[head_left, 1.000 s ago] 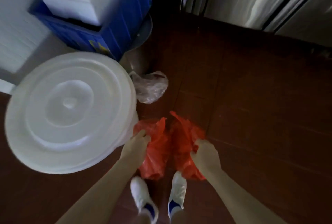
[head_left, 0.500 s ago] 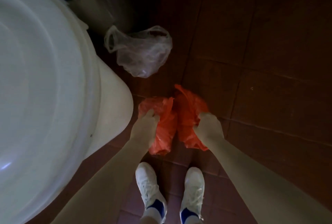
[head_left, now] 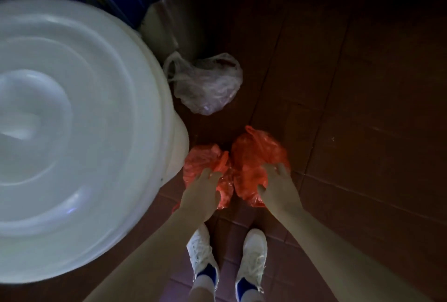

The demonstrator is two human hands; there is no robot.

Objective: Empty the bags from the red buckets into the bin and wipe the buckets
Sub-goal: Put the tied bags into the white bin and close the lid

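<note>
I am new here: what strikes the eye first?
The huge round white plastic lid fills the left side. At the centre, the left hand and the right hand touch two crumpled red plastic bags on the dark floor; a clear plastic bag lies beyond them.

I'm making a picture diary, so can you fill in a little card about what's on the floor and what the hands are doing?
Left hand: rests on the left red bag, fingers fairly straight
Right hand: spread over the right red bag
Where the bags are: side by side on the tiled floor, in front of the white shoes
Clear bag: on the floor beyond them, untouched
White bin: left of the bags, lid on
</note>
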